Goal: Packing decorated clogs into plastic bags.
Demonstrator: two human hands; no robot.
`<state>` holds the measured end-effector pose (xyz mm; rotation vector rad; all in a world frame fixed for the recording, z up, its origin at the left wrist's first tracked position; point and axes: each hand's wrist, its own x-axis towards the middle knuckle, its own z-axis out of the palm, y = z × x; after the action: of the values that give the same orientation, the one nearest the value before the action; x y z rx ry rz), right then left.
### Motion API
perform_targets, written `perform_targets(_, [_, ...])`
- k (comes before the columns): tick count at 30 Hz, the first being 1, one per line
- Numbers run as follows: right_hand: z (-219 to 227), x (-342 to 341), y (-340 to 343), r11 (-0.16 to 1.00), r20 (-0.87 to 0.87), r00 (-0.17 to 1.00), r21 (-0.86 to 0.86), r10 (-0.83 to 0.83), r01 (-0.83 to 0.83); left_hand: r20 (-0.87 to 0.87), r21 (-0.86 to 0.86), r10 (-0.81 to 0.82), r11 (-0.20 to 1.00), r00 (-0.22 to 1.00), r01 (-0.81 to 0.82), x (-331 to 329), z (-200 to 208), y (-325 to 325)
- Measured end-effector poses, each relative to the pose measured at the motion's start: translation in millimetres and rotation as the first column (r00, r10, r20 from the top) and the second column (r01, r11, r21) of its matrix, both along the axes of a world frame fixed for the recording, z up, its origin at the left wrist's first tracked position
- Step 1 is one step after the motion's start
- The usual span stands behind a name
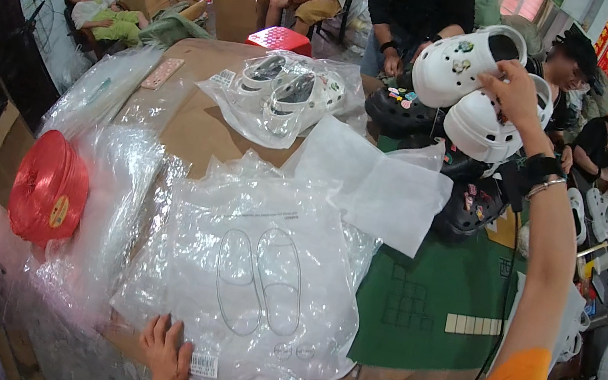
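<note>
A pair of white clogs [467,72] with small charms is lifted at the far right of the table. My right hand [514,97] is closed on them, its arm stretched out. My left hand [166,353] lies at the near edge of a clear plastic bag [258,263] printed with shoe-sole outlines, fingers spread. Black clogs [472,207] with colourful charms stand below the raised pair. Between them and the plastic bag lies a white sheet [371,177]. Farther back, another pair of white clogs [296,95] sits inside a clear bag.
A roll of red plastic twine [50,190] stands on the left, by stacked clear bags [99,219]. A green mat [395,320] covers the table's right part. Beyond the table are a red stool [280,40] and several people, some handling things at the right.
</note>
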<state>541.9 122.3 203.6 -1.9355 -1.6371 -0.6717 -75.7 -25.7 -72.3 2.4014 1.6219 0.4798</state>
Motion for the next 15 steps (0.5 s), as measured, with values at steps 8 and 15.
perform_targets(8, [28,-98,-90,0.923,-0.123,0.928,-0.116,0.352,-0.366,0.305,0.108,-0.031,0.994,0.952,-0.003,-15,-13,-4])
perform_targets(15, [-22,-219,-126,0.511,-0.047,0.632,-0.544,0.774,-0.666,0.450,0.108,-0.043,0.994,0.892,-0.007,-16,-11,0])
